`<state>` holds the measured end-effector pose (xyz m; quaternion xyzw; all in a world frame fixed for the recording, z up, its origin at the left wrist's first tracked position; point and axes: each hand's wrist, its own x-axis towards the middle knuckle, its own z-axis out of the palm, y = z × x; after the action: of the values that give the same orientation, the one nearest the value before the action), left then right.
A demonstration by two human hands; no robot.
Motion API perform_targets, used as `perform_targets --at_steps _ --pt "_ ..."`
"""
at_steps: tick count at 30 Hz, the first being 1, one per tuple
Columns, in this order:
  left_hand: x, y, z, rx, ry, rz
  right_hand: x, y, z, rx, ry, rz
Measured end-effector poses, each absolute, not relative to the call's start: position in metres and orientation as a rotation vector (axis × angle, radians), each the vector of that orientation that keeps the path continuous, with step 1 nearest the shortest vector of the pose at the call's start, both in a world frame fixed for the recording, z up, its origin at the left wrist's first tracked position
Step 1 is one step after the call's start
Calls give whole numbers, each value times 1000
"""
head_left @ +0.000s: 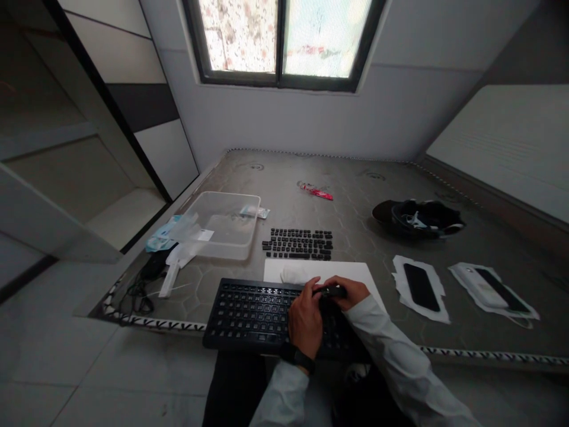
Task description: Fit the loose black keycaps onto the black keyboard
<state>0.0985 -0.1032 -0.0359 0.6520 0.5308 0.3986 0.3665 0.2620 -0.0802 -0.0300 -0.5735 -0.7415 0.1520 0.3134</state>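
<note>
A black keyboard (249,314) lies across my lap at the edge of the mattress, and the left part I can see is bare of keycaps. Over its right part, my right hand (351,292) is closed round a small dark elongated tool (333,291), whose exact kind does not show. My left hand (306,317), with a black watch on the wrist, rests on the keyboard, its bent fingers at the tool's left end. Whatever those fingers pinch is hidden. Loose black keycaps (300,244) lie in rows beyond a white sheet (355,271). A crumpled white tissue (293,275) sits on that sheet.
To the left stand a clear plastic box (226,240) and a black cable (140,296). A red packet (320,193) lies farther back. On the right are a black bag-like item (418,218), a dark phone (421,287) on white cloth, and a white device (484,287).
</note>
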Motion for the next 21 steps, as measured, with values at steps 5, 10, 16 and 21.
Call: perform_targets --at_steps 5,10,16,21 --pt "99 -104 -36 1692 1379 1034 291 -63 -22 -1587 -1941 253" --pt "101 -104 -33 1739 1400 995 353 -7 -27 -1834 -1744 18" --pt "100 -105 -25 1838 1431 892 408 77 -48 -2138 -1635 219" --pt "105 -103 -31 1914 1448 895 433 127 -74 -2169 -1552 372"
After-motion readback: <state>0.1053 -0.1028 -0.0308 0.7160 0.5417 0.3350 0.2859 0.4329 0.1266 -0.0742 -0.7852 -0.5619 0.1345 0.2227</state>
